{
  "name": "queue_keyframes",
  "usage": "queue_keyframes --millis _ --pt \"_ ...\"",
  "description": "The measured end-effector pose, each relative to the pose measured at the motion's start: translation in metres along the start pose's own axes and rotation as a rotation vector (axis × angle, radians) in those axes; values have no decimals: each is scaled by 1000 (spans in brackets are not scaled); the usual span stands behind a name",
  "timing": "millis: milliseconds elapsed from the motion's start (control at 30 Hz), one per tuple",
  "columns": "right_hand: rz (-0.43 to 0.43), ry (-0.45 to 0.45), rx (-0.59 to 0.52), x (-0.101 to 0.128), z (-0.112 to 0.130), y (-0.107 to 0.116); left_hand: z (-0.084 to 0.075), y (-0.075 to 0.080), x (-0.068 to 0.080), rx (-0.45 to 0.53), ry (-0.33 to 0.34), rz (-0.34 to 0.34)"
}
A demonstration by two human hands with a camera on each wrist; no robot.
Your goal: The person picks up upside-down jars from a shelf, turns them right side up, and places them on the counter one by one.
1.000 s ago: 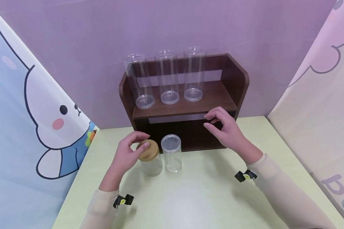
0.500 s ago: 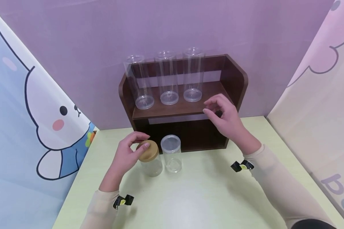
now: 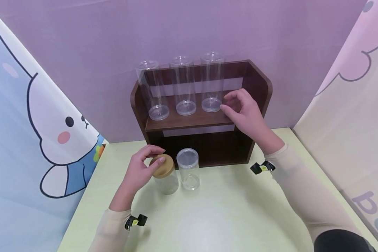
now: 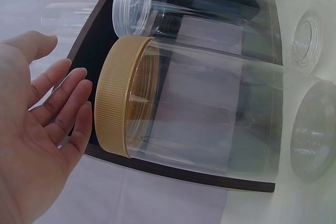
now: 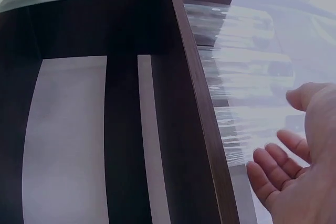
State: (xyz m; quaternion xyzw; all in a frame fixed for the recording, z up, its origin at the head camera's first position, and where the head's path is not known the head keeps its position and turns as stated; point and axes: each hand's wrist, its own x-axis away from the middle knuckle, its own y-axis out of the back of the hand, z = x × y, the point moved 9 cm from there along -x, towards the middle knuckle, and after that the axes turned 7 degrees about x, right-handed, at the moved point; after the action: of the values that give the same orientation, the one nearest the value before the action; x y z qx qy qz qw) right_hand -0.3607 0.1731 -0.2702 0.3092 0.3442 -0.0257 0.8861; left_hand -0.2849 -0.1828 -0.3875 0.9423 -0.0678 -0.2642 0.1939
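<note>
A clear jar (image 3: 167, 185) with a gold-coloured lid (image 4: 113, 98) stands on the table in front of the shelf. My left hand (image 3: 139, 169) hovers by that lid; the left wrist view shows its fingers loosely bent beside the ribbed rim, holding nothing. Just right of it stands a second clear jar (image 3: 190, 171) with a see-through lid. Three tall clear jars (image 3: 212, 84) are lined up on the upper shelf. My right hand (image 3: 247, 113) is raised beside the rightmost one, thumb and fingers apart; in the right wrist view the hand (image 5: 296, 166) is empty, close to these jars.
The dark brown two-tier shelf (image 3: 189, 125) stands against a purple backdrop (image 3: 113, 70); its side panels (image 3: 259, 84) rise around the upper tier. A pale green table (image 3: 201, 217) lies in front. Printed cloths (image 3: 63, 105) hang at both sides.
My right hand has risen from in front of the lower tier to the rightmost tall jar on the upper shelf. My left hand and the jars have stayed put.
</note>
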Motion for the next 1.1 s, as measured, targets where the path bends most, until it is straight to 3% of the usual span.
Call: queue_keyframes --millis 200,633,1100 --pt "40 -95 38 -13 -8 -4 0 0 -1 -2 -5 -1" --pt "54 -209 54 -34 -19 -8 1 -1 -1 1 6 2" --pt "126 -351 36 -45 -31 -19 4 -3 1 -27 29 21"
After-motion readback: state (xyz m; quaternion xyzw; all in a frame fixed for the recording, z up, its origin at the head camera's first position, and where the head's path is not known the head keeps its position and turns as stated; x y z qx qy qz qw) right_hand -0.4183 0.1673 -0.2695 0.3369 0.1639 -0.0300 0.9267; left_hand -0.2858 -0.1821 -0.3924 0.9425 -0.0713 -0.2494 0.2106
